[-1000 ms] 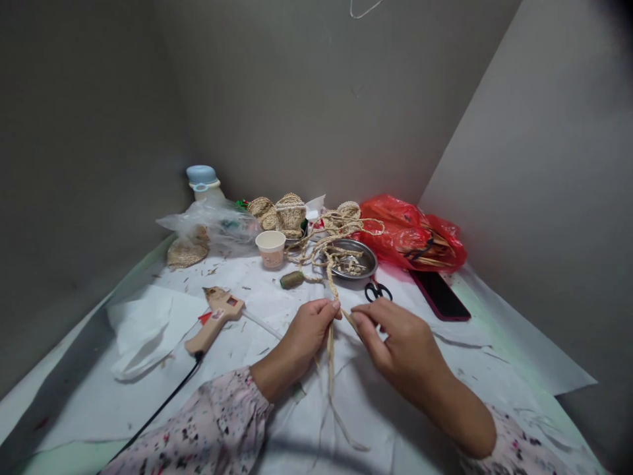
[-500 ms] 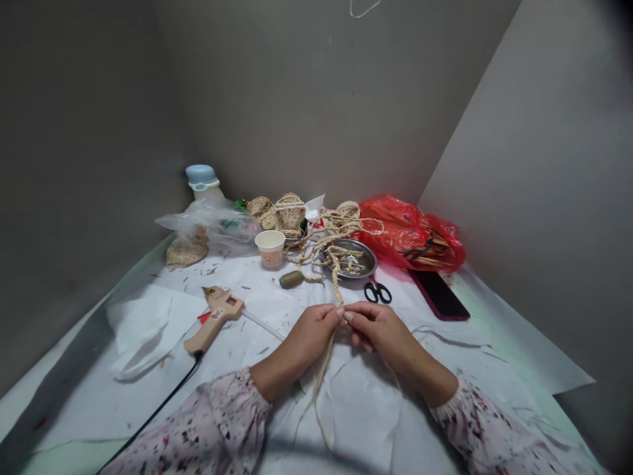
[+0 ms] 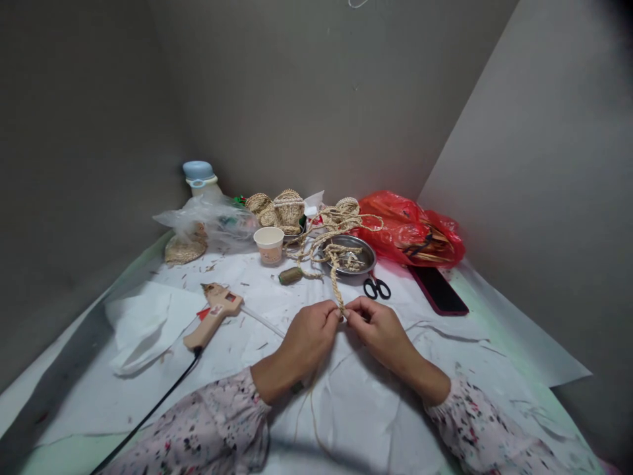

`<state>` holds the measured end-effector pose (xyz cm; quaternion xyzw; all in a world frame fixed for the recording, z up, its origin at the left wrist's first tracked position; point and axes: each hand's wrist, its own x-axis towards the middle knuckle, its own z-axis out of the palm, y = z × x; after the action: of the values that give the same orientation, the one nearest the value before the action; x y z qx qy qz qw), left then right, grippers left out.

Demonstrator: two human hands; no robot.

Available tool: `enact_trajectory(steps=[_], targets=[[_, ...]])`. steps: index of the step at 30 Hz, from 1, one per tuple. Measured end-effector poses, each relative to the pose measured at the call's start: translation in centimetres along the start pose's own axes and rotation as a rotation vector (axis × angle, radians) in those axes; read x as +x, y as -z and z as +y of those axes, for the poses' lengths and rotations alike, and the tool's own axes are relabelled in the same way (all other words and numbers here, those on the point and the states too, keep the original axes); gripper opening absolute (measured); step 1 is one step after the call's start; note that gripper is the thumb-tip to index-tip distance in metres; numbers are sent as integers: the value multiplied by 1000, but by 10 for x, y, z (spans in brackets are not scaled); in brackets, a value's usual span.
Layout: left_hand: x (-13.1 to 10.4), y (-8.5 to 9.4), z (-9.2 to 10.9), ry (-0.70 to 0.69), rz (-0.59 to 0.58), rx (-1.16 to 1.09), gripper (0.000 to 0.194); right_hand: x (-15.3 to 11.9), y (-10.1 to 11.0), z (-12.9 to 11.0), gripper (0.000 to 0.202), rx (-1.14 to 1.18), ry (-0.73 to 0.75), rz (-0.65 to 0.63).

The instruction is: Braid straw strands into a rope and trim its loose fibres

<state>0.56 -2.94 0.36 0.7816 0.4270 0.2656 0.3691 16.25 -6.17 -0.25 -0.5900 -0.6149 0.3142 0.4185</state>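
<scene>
A braided straw cord (image 3: 336, 285) runs from the metal bowl (image 3: 368, 258) toward me, and its near end is pinched between my two hands. My left hand (image 3: 310, 333) grips it from the left with closed fingers. From the right, my right hand (image 3: 380, 331) pinches the same spot, fingertips almost touching the left ones. Thin loose strands (image 3: 312, 412) hang below my left hand onto the white sheet. More braided cord (image 3: 341, 221) lies in loops behind the bowl.
A glue gun (image 3: 212, 318) with a black cable lies left. Beyond are a paper cup (image 3: 270, 246), a thread spool (image 3: 291, 276), black scissors (image 3: 376, 288), a phone (image 3: 439, 291), a red bag (image 3: 405, 231), a clear bag (image 3: 217, 221) and a blue-lidded bottle (image 3: 199, 177).
My right fingers have drawn in closer around the braid's end. The loose strands below are now mostly hidden behind my left hand. The view has shifted slightly.
</scene>
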Motion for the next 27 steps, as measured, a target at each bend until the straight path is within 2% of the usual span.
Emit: enact_trajectory(steps=[5, 8, 11, 16, 27], targets=[[-4, 3, 3, -91, 108, 348, 25, -1, -1, -2, 14, -26, -1, 20], [-6, 5, 6, -123, 149, 437, 25, -2, -2, -3, 13, -49, 33, 34], [-6, 4, 11, -92, 157, 432, 24, -3, -4, -1, 13, -68, 58, 42], [-9, -4, 17, -31, 106, 387, 26, -1, -6, 3, 14, -23, 18, 73], [-14, -4, 19, -81, 10, 612, 27, 2, -14, 0, 17, 252, -80, 144]])
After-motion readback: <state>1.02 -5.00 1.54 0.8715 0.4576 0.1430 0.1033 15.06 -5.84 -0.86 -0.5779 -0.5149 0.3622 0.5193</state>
